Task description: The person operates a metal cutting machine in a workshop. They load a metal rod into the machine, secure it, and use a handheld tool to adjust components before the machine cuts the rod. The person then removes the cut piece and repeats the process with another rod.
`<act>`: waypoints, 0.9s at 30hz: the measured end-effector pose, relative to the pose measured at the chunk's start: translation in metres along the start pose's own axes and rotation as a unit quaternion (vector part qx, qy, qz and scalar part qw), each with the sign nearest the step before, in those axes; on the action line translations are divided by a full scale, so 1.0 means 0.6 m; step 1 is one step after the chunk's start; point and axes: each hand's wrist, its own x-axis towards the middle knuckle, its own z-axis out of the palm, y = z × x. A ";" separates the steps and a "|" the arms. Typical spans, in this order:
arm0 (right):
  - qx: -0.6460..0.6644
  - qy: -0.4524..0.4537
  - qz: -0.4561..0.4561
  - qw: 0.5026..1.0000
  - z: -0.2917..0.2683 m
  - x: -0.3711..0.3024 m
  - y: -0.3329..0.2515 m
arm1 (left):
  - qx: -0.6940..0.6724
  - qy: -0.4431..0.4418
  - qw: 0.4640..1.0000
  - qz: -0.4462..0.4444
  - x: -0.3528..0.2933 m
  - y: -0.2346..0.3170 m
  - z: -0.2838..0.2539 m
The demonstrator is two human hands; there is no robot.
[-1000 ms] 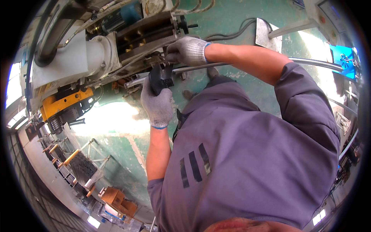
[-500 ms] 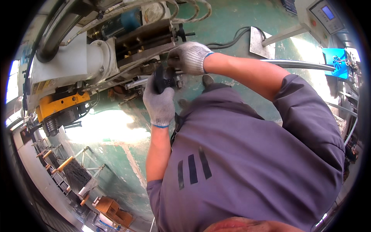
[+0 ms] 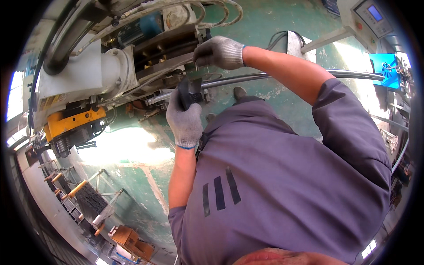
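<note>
My left hand, in a grey-white knit glove with a blue cuff edge, is closed around a dark black tool with a blocky body; its exact kind does not show. The tool is against the metal fixture on the machine's near side, where a long, shiny grey strip comes out to the right. Up and to the right, my gloved right hand is raised off the strip. Its fingers curl downward, and a thin pale sliver shows at their tips, too small to name.
A large machine with a white housing and yellow bracket fills the upper left. A control panel on a post and a blue box at the strip's far end stand right. Lower left are a rack and cardboard boxes.
My right hand has lifted up and away from the black tool, uncovering the strip. The left hand, still holding the tool, has shifted very slightly right.
</note>
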 end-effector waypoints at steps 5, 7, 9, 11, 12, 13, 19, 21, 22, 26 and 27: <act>0.032 -0.083 -0.002 0.996 0.020 0.008 -0.010 | -0.024 0.000 1.000 -0.003 0.001 -0.010 0.001; 0.041 -0.079 -0.014 0.996 0.034 0.013 0.007 | -0.024 0.004 1.000 -0.002 -0.001 -0.007 0.002; 0.043 -0.087 -0.013 0.995 0.035 0.016 0.014 | -0.022 0.006 1.000 -0.013 -0.002 -0.005 0.003; 0.042 -0.103 0.000 0.994 0.030 0.019 0.016 | -0.019 0.004 1.000 -0.006 -0.001 -0.008 0.001; 0.042 -0.106 -0.012 0.993 0.029 0.020 0.017 | -0.017 0.002 1.000 -0.003 -0.001 -0.010 0.000; 0.043 -0.108 -0.023 0.993 0.027 0.021 0.019 | -0.022 0.001 1.000 -0.005 -0.002 -0.008 0.000; 0.044 -0.129 -0.079 0.988 0.025 0.033 0.025 | -0.046 0.000 0.999 0.002 -0.001 -0.011 0.003; 0.024 -0.140 -0.117 0.983 0.019 0.042 0.025 | -0.039 -0.002 0.999 -0.005 -0.001 -0.006 0.003; 0.008 -0.147 -0.142 0.979 0.015 0.050 0.025 | -0.034 -0.005 0.999 -0.001 0.000 -0.006 0.002; -0.009 -0.150 -0.176 0.973 0.016 0.056 0.031 | -0.022 -0.004 1.000 0.009 0.000 -0.003 0.003; -0.009 -0.147 -0.175 0.973 0.019 0.055 0.032 | -0.020 -0.002 1.000 0.010 -0.001 -0.002 0.004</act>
